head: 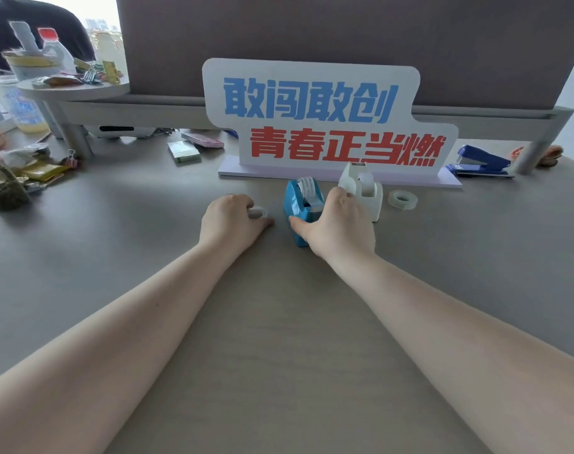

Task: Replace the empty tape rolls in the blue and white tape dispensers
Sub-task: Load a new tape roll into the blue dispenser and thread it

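Note:
A blue tape dispenser [302,206] stands on the grey desk [132,231] with a tape roll in it. Beside it on the right is a white tape dispenser [362,188] that also holds a roll. My right hand [336,221] lies against the blue dispenser, thumb along its front left side and fingers over its right side, next to the white one. My left hand [231,219] rests on the desk to the left, fingers curled round a small clear ring-shaped roll [258,213]. A full clear tape roll [403,199] lies flat to the right of the white dispenser.
A white sign [325,119] with blue and red characters stands just behind the dispensers. A blue stapler [482,162] is at the back right. Note pads [194,147] lie at the back. A jar [1,181], packets and clips crowd the left; a small shelf [73,88] holds bottles.

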`<control>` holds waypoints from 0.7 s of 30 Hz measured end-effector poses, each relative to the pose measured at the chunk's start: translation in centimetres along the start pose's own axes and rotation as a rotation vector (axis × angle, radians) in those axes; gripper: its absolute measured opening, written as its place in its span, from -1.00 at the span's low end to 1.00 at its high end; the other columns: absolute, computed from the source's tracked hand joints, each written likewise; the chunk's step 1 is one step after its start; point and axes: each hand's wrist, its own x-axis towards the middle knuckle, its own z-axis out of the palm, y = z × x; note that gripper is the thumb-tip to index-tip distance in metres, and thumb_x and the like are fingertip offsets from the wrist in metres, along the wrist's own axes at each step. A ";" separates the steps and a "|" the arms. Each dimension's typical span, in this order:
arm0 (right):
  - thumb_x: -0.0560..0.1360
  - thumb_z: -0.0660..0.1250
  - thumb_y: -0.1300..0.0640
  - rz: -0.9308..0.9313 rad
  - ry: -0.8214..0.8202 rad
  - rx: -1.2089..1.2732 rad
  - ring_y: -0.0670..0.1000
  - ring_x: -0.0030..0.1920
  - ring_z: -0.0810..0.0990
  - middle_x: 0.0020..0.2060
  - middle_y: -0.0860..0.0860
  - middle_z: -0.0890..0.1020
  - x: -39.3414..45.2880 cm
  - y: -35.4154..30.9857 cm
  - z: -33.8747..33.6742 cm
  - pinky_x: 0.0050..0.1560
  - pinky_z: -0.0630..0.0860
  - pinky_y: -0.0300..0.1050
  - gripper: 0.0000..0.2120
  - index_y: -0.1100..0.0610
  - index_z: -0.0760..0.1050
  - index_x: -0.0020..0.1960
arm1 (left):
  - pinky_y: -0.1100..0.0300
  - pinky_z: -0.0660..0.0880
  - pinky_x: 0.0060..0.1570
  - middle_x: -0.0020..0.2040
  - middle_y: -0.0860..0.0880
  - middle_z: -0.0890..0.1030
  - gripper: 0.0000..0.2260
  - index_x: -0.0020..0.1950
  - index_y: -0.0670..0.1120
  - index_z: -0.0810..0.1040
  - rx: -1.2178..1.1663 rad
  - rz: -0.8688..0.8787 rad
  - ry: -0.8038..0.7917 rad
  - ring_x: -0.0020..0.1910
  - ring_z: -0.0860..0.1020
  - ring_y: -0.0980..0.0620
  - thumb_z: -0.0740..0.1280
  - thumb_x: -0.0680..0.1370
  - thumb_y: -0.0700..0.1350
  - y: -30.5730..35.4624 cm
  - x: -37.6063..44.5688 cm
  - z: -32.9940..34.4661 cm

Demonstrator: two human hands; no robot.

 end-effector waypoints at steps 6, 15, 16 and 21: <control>0.37 0.40 -0.16 0.037 0.023 -0.006 0.08 0.02 0.56 0.02 0.10 0.57 2.7 -0.9 1.8 -0.23 0.43 -0.11 -0.48 0.20 0.39 0.10 | 0.17 0.23 -0.27 -0.26 -0.04 0.45 -0.62 -0.43 -0.05 0.30 0.023 -0.024 0.000 -0.23 0.40 -0.06 0.38 0.43 0.09 0.1 2.1 0.7; 0.37 0.38 -0.20 0.035 0.079 -0.064 0.11 0.06 0.55 0.06 0.12 0.56 4.8 -1.3 3.7 -0.24 0.40 -0.10 -0.42 0.21 0.37 0.16 | 0.15 0.26 -0.27 -0.25 -0.06 0.46 -0.64 -0.39 -0.08 0.33 -0.001 -0.050 -0.007 -0.22 0.39 -0.03 0.37 0.44 0.08 0.2 4.4 1.5; 0.37 0.38 -0.20 0.037 0.084 -0.061 0.11 0.06 0.55 0.06 0.12 0.56 5.0 -1.3 3.8 -0.23 0.40 -0.10 -0.42 0.21 0.37 0.16 | 0.14 0.26 -0.27 -0.25 -0.06 0.46 -0.63 -0.40 -0.07 0.32 0.004 -0.050 -0.004 -0.22 0.39 -0.04 0.38 0.44 0.08 0.2 4.5 1.6; 0.36 0.39 -0.18 0.051 0.086 -0.048 0.11 0.07 0.55 0.07 0.11 0.55 5.7 -1.4 4.3 -0.21 0.42 -0.09 -0.42 0.19 0.35 0.17 | 0.15 0.24 -0.30 -0.27 -0.06 0.46 -0.60 -0.45 -0.05 0.28 0.010 -0.056 0.015 -0.23 0.38 -0.04 0.39 0.43 0.08 0.0 4.7 1.7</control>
